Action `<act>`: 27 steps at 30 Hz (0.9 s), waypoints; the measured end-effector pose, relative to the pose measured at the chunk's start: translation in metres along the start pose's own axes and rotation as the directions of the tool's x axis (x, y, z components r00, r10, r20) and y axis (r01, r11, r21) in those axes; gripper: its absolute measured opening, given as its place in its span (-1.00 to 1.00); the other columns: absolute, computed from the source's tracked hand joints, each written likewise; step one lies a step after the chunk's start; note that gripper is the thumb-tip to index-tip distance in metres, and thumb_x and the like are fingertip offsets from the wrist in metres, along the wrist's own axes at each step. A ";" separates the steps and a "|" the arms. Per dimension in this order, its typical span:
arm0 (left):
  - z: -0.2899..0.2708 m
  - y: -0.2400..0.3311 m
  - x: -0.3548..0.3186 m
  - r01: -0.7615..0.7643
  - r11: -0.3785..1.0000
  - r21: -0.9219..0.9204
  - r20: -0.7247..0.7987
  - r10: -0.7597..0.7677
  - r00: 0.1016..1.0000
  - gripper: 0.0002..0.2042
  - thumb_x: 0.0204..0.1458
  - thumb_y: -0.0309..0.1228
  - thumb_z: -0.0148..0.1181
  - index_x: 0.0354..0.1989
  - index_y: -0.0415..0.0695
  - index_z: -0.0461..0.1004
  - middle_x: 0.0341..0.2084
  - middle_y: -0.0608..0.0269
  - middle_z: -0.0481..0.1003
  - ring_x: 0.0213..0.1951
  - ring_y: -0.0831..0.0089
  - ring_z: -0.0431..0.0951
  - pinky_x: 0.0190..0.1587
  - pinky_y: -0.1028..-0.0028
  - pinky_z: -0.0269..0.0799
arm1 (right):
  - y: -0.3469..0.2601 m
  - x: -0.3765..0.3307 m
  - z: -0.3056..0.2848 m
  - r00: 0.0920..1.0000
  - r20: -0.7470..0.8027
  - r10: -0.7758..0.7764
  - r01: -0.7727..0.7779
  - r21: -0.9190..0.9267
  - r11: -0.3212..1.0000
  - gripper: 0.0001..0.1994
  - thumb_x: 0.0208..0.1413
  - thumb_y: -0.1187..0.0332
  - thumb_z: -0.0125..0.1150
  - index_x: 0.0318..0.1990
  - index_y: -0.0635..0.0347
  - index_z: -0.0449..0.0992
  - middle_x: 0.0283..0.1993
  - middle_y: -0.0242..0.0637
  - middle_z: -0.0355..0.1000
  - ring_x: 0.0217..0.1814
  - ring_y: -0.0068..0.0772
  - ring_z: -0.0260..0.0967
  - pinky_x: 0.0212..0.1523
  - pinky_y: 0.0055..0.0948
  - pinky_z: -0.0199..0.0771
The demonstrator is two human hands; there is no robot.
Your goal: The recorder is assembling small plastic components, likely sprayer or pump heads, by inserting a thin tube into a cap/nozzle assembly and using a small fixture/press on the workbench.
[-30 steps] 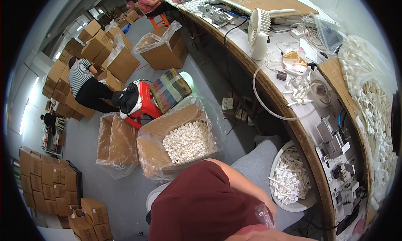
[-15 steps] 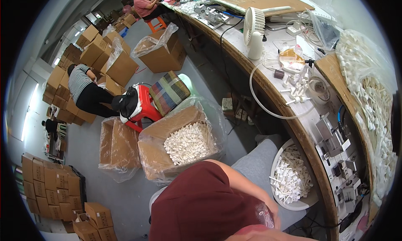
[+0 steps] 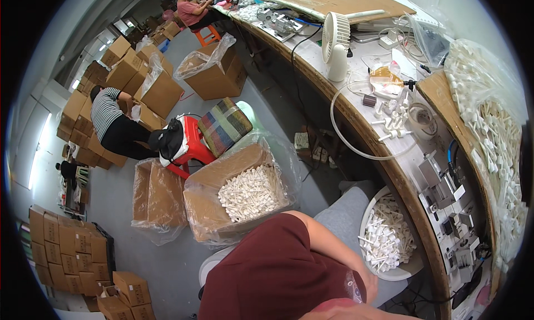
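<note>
White pieces in a tub — between grey-clad leg and bench — left hand nearby, grip impossible to tell

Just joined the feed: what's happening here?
Someone in a maroon shirt sits beside the workbench, left hand mostly hidden near a tub of white plastic parts; any grip is unreadable. The right hand is out of view. More white parts lie in a lined carton. Further left, a striped-shirt co-worker bends over a box.

Place: factory workshop | long workbench, metal jigs | stacked cartons | white parts heaped in bulk
</note>
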State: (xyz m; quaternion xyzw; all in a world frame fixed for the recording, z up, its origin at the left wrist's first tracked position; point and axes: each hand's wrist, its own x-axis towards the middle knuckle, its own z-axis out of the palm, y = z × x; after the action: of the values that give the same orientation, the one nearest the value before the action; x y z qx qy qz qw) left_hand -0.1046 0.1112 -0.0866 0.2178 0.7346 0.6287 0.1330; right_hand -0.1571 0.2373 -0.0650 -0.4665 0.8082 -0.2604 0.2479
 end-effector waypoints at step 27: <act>0.002 -0.002 -0.042 0.046 0.997 0.066 0.003 -0.046 0.999 -0.70 0.09 -0.21 0.20 -0.24 -0.23 0.59 -0.36 -0.05 0.60 -0.32 0.14 0.60 -0.26 0.15 0.41 | -0.001 -0.013 -0.005 0.998 -0.046 -0.049 0.051 0.029 0.998 -0.68 -0.10 0.15 0.37 -0.28 0.17 0.52 -0.32 -0.22 0.38 -0.30 -0.09 0.45 -0.32 -0.18 0.39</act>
State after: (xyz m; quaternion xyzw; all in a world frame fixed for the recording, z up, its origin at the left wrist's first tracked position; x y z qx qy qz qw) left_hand -0.0675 0.0929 -0.0920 0.2066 0.7596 0.6002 0.1419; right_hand -0.1543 0.2495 -0.0583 -0.4768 0.7976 -0.2893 0.2298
